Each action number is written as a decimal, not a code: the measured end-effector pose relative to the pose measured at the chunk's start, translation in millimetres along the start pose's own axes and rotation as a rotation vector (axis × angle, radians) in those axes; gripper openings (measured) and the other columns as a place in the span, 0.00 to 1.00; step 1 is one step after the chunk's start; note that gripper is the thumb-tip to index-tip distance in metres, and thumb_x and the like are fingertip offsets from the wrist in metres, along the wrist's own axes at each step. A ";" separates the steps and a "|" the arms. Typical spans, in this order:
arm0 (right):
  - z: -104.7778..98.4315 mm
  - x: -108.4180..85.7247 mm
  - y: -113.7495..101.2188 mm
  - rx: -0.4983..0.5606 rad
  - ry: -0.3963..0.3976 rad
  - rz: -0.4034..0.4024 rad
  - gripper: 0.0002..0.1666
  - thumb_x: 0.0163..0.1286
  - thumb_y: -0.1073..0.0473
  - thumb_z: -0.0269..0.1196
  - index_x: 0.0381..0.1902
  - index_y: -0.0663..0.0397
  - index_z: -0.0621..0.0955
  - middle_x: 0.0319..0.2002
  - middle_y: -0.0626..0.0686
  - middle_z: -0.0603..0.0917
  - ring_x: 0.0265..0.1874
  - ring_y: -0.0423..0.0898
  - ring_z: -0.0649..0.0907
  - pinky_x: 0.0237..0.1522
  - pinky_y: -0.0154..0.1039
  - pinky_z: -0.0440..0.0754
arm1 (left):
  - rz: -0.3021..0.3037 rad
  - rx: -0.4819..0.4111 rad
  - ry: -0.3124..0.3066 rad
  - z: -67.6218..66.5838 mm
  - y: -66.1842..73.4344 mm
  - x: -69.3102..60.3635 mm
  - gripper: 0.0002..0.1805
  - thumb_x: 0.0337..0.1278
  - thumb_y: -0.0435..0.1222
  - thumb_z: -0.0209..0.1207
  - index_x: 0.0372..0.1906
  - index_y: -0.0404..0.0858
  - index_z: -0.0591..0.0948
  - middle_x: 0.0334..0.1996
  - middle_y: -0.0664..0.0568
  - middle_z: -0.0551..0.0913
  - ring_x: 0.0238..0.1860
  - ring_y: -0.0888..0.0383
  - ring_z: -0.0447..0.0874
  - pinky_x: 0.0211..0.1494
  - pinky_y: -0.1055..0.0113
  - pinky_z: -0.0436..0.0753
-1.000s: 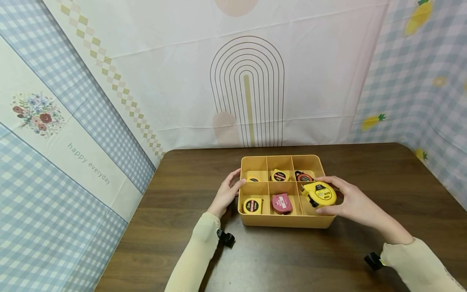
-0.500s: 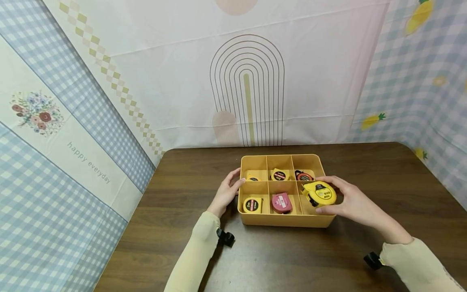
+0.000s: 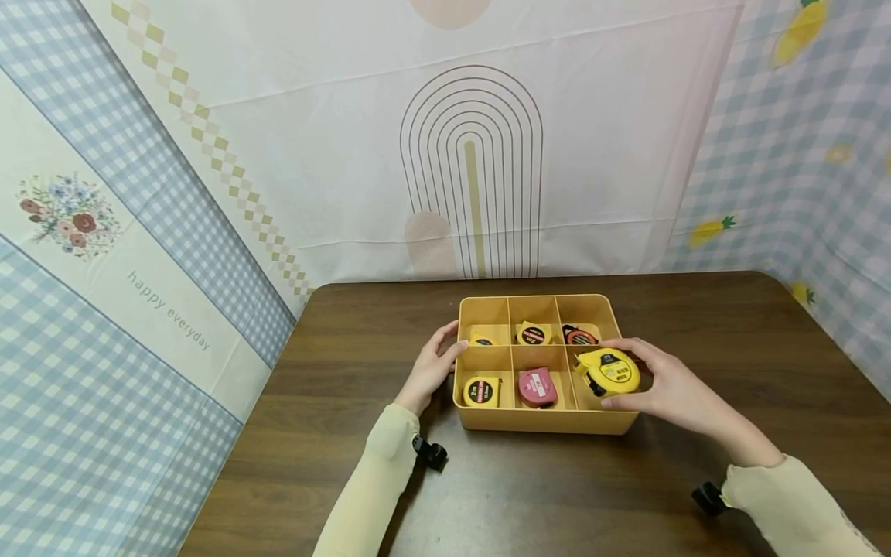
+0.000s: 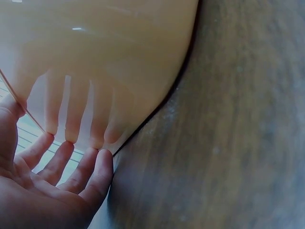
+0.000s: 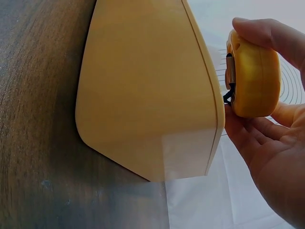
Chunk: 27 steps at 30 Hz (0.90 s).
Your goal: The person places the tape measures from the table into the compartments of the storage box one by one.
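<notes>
A yellow-orange divided box (image 3: 546, 422) stands on the table. My left hand (image 3: 430, 370) holds its left side; in the left wrist view the thumb is at the rim and the fingertips (image 4: 97, 157) touch the outer wall. Just over the front right compartment, my right hand (image 3: 671, 391) grips a yellow tape measure (image 3: 614, 373) between thumb and fingers. The right wrist view has this tape measure (image 5: 257, 78) above the rim, its metal end hook showing. Below it, the compartment floor is partly hidden.
Other compartments hold tape measures: a yellow one (image 3: 482, 392) front left, a pink one (image 3: 537, 387) front middle, a yellow one (image 3: 534, 334) back middle, an orange-and-black one (image 3: 579, 336) back right. Dividers half hide another yellow item (image 3: 482, 340). Behind the brown table (image 3: 334, 418) hangs patterned cloth.
My right hand and the yellow tape measure have shifted very slightly left and down. The left hand and the box stay where they were.
</notes>
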State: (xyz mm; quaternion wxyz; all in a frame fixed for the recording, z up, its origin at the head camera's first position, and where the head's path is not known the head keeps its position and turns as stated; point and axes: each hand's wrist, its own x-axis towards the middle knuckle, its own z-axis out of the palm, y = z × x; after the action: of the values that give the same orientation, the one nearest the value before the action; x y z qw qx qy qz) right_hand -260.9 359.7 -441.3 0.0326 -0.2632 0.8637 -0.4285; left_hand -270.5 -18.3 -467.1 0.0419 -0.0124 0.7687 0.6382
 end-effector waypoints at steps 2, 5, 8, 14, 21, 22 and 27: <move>1.1 0.0 0.8 0.004 -0.004 -0.006 0.46 0.52 0.49 0.81 0.68 0.47 0.73 0.56 0.53 0.79 0.45 0.43 0.79 0.43 0.32 0.79 | -0.006 -0.002 -0.014 0.2 9.2 -4.8 0.32 0.74 0.38 0.56 0.78 0.38 0.62 0.75 0.41 0.63 0.67 0.43 0.72 0.56 0.53 0.81; 2.2 -0.1 1.1 0.012 -0.006 -0.008 0.46 0.53 0.49 0.81 0.68 0.47 0.73 0.56 0.53 0.79 0.45 0.44 0.80 0.43 0.32 0.80 | -0.004 -0.001 -0.019 0.0 9.7 -5.8 0.33 0.74 0.39 0.57 0.78 0.38 0.62 0.75 0.41 0.63 0.67 0.43 0.72 0.56 0.54 0.81; 3.7 0.0 2.1 0.017 -0.004 -0.014 0.47 0.53 0.48 0.80 0.68 0.48 0.73 0.57 0.54 0.79 0.45 0.45 0.80 0.43 0.33 0.80 | -0.006 -0.003 -0.022 -0.3 9.5 -6.1 0.33 0.74 0.39 0.57 0.78 0.38 0.61 0.75 0.41 0.63 0.67 0.44 0.72 0.56 0.55 0.81; 6.6 0.6 6.2 0.006 0.000 -0.002 0.47 0.52 0.47 0.81 0.68 0.47 0.73 0.56 0.53 0.78 0.45 0.46 0.80 0.43 0.32 0.80 | -0.004 -0.007 -0.015 0.5 8.3 -5.5 0.33 0.74 0.38 0.56 0.78 0.37 0.62 0.75 0.40 0.63 0.66 0.44 0.73 0.54 0.56 0.82; 7.4 1.7 7.6 -0.002 0.002 0.000 0.47 0.53 0.48 0.80 0.68 0.48 0.73 0.57 0.55 0.78 0.45 0.47 0.79 0.43 0.34 0.80 | 0.000 -0.007 -0.014 0.4 8.6 -5.6 0.33 0.74 0.39 0.56 0.78 0.37 0.61 0.75 0.40 0.63 0.65 0.44 0.74 0.55 0.55 0.82; 7.4 1.9 7.6 -0.005 0.003 0.002 0.47 0.53 0.49 0.81 0.68 0.47 0.73 0.57 0.55 0.78 0.45 0.46 0.79 0.43 0.34 0.80 | 0.002 -0.009 -0.015 0.4 8.8 -5.6 0.33 0.74 0.39 0.56 0.78 0.37 0.61 0.75 0.40 0.63 0.65 0.44 0.74 0.55 0.55 0.82; 8.1 2.6 8.8 -0.011 -0.004 -0.003 0.48 0.52 0.48 0.81 0.68 0.48 0.73 0.58 0.55 0.78 0.46 0.46 0.79 0.44 0.34 0.79 | -0.003 -0.010 -0.019 -0.1 9.2 -6.1 0.33 0.74 0.39 0.57 0.78 0.37 0.61 0.75 0.40 0.63 0.65 0.44 0.74 0.56 0.55 0.81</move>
State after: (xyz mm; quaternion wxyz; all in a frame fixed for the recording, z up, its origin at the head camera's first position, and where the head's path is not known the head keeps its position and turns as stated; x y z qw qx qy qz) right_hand -264.6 357.0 -452.6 0.0322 -0.2658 0.8656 -0.4231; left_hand -265.1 -16.9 -457.6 0.0499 -0.0076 0.7652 0.6419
